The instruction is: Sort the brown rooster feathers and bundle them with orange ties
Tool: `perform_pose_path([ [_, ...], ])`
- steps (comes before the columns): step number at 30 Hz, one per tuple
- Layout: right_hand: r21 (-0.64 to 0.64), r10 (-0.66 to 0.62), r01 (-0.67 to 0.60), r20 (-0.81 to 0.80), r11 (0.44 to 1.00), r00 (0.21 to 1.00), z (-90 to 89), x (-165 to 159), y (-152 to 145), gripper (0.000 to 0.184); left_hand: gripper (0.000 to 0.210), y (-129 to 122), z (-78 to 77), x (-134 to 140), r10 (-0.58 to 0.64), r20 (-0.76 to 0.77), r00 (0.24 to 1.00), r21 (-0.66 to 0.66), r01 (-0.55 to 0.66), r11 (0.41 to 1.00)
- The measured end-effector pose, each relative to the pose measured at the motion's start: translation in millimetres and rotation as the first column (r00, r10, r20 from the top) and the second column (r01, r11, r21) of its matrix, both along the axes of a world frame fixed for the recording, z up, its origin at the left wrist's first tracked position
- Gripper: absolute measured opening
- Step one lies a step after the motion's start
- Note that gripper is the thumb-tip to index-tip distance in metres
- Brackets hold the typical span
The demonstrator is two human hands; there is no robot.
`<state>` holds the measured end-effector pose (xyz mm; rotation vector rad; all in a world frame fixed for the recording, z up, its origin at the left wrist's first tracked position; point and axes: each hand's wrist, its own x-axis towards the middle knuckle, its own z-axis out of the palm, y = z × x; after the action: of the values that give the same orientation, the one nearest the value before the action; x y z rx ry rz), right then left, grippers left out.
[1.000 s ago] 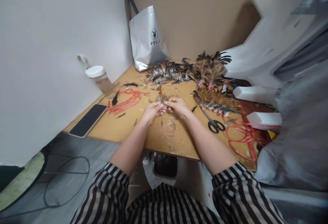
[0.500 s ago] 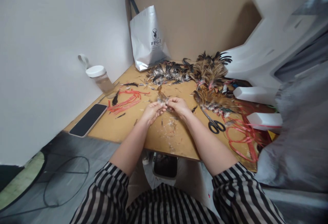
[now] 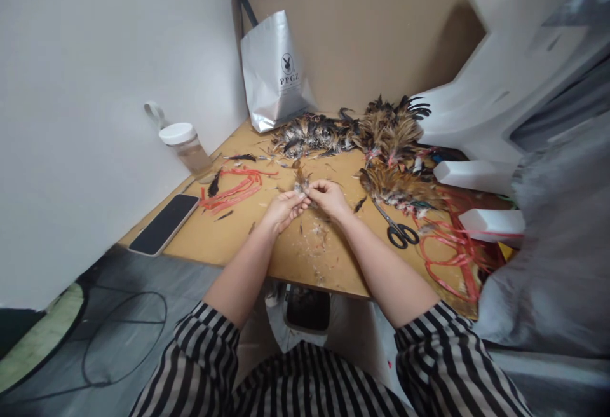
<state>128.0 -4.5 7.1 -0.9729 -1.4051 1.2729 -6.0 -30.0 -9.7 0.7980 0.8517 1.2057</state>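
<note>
A small bunch of brown feathers (image 3: 301, 177) with pale fluffy bases is pinched between my hands above the middle of the table. My left hand (image 3: 286, 209) grips its base, thumb and fingers closed. From the other side, my right hand (image 3: 328, 198) pinches the same base with thumb and forefinger. The fingertips of both hands nearly meet, and they partly hide the feather ends. Loose fluff and feather scraps (image 3: 318, 239) lie on the table just below my hands.
Feather piles (image 3: 314, 134) and tied brown bundles (image 3: 388, 128) lie at the back. Black-handled scissors (image 3: 403, 234) rest right, near tangled red strips (image 3: 452, 248). Left are cut red strips (image 3: 236, 191), a phone (image 3: 164, 225) and a lidded bottle (image 3: 185, 147). A silver bag (image 3: 274, 80) stands behind.
My right hand has shifted very slightly left along the feather bunch. My left hand stays almost still, and the things on the table have not moved.
</note>
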Motion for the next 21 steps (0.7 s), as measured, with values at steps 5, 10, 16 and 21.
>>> perform_pose_path([
  [5,-0.095,0.017,-0.021,-0.037,0.995,0.999,3.3,0.6,-1.4,0.026,0.014,-2.1,3.2,2.3,0.02,-0.082,0.996,0.039,-0.017,0.999],
  [10,-0.177,0.001,-0.026,-0.137,0.984,0.991,3.4,-0.4,-1.8,0.028,0.017,-3.0,3.2,2.6,-0.005,-0.081,0.997,0.022,0.007,1.0],
  [16,-0.284,0.001,-0.075,-0.251,0.956,0.968,1.9,-2.3,-2.6,0.032,0.014,0.2,-0.8,-0.2,-0.047,0.036,0.998,-0.02,0.048,0.999],
  [21,-0.265,0.041,-0.099,-0.217,0.959,0.975,1.7,-1.2,-1.8,0.031,0.013,-0.4,-1.3,0.0,-0.038,0.001,0.999,0.0,0.038,0.999],
])
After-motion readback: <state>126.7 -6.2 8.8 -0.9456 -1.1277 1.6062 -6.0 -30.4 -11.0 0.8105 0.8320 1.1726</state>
